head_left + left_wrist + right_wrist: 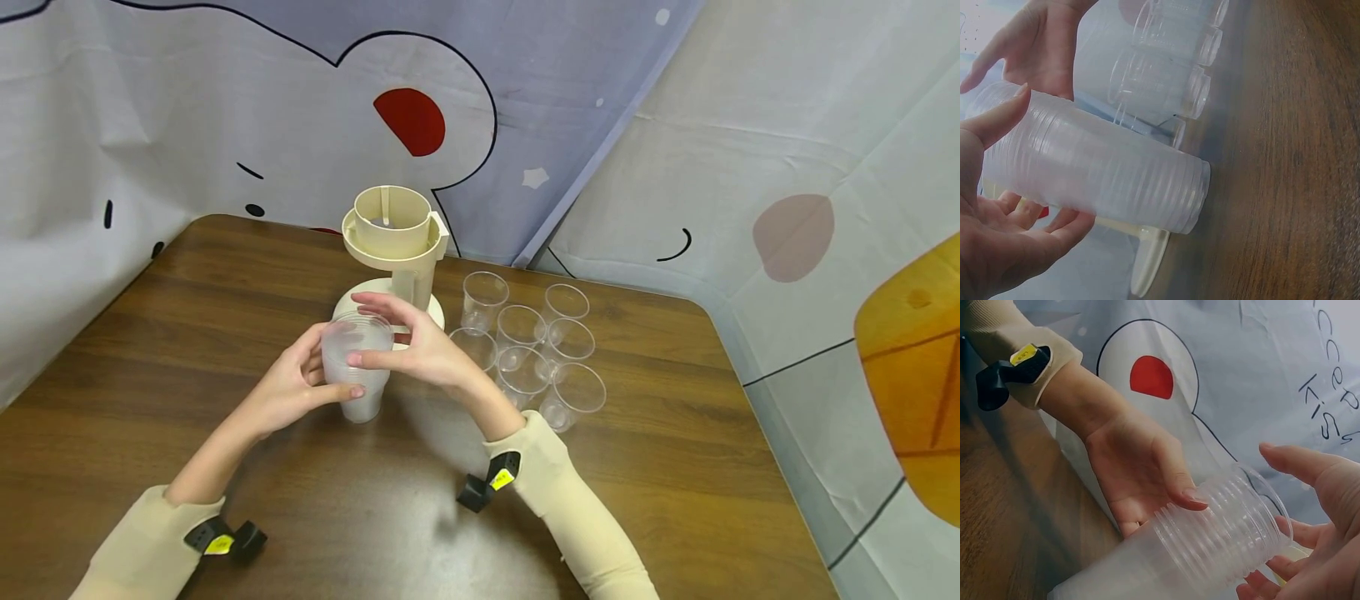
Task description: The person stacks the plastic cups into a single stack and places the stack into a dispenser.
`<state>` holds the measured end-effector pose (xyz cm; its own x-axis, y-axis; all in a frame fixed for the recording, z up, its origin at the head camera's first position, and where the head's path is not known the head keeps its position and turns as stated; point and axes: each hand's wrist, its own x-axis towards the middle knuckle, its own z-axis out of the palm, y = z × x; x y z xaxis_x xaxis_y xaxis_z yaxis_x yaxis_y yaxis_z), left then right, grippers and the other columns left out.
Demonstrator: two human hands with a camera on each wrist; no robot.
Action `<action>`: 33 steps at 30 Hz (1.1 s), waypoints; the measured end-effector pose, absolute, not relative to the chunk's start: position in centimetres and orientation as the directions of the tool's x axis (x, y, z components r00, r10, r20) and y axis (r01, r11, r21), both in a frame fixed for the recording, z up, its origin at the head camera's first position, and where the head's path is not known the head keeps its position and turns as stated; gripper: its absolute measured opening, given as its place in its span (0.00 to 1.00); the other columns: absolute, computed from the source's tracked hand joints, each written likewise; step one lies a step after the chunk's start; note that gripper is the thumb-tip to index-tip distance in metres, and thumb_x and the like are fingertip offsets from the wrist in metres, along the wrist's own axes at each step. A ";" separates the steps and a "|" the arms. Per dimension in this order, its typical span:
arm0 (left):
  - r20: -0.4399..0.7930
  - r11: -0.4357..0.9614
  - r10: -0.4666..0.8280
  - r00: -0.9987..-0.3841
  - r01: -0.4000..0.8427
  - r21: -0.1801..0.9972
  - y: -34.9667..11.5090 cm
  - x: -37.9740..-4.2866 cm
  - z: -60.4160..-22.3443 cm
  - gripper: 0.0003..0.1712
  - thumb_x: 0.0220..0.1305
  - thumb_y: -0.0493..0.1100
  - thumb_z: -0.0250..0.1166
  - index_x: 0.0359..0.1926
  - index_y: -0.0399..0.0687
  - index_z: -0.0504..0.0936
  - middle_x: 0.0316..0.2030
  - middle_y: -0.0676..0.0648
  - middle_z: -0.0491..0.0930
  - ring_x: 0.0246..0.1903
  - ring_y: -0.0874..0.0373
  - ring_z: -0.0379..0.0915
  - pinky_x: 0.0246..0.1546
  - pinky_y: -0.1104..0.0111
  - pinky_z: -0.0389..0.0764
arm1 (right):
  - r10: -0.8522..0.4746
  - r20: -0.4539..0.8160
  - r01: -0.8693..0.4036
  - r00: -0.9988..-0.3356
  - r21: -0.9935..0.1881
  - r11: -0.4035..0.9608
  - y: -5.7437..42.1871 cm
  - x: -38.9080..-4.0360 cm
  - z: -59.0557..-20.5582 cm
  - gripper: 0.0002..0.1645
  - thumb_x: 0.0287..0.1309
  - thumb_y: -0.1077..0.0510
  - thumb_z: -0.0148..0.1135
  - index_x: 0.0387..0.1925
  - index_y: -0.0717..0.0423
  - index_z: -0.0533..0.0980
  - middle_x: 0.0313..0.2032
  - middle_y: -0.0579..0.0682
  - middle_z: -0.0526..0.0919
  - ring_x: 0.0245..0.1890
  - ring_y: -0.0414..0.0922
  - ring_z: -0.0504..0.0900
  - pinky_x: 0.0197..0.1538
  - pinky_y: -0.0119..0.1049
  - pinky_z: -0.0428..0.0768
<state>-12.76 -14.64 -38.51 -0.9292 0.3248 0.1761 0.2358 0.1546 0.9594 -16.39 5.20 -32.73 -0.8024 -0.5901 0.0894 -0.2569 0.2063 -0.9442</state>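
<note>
A tall stack of nested clear plastic cups is held by my left hand, its thumb on the near side and fingers around the other. In the left wrist view the stack leans across the picture, its base close to the wooden surface. At the rim end, my right hand has its thumb and fingers spread. The right wrist view shows the right thumb apart from the top rim, while the other fingers reach beside and behind it. Whether those fingers touch the cups I cannot tell.
Just behind the hands rises a cream plastic stand with a round open holder on top and a disc base. Several single clear cups stand upright to the right. A printed cloth hangs behind the wooden table.
</note>
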 end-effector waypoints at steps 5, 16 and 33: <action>0.181 0.149 0.332 -0.926 0.241 0.959 -14.7 -12.8 -38.6 0.41 0.52 0.32 0.72 0.64 0.39 0.60 0.56 0.42 0.71 0.48 0.71 0.75 0.46 0.77 0.79 | -0.588 0.088 -0.259 -0.804 -0.942 0.213 5.0 -16.5 -33.0 0.36 0.53 0.60 0.68 0.64 0.53 0.68 0.64 0.48 0.71 0.61 0.38 0.69 0.62 0.37 0.70; 0.176 0.150 0.334 -0.926 0.237 0.960 -14.8 -12.9 -38.7 0.41 0.52 0.32 0.72 0.64 0.39 0.60 0.56 0.44 0.70 0.49 0.72 0.75 0.46 0.77 0.79 | -0.590 0.070 -0.238 -0.805 -0.948 0.213 5.0 -16.4 -33.4 0.35 0.53 0.60 0.68 0.63 0.53 0.69 0.61 0.49 0.73 0.55 0.36 0.72 0.59 0.34 0.74; 0.182 0.157 0.328 -0.927 0.244 0.957 -14.8 -12.9 -38.8 0.42 0.52 0.33 0.72 0.65 0.40 0.60 0.55 0.49 0.71 0.48 0.71 0.75 0.45 0.77 0.79 | -0.547 0.122 -0.270 -0.828 -0.942 0.198 5.2 -16.3 -33.7 0.35 0.54 0.61 0.67 0.64 0.52 0.68 0.63 0.51 0.71 0.59 0.43 0.71 0.62 0.38 0.72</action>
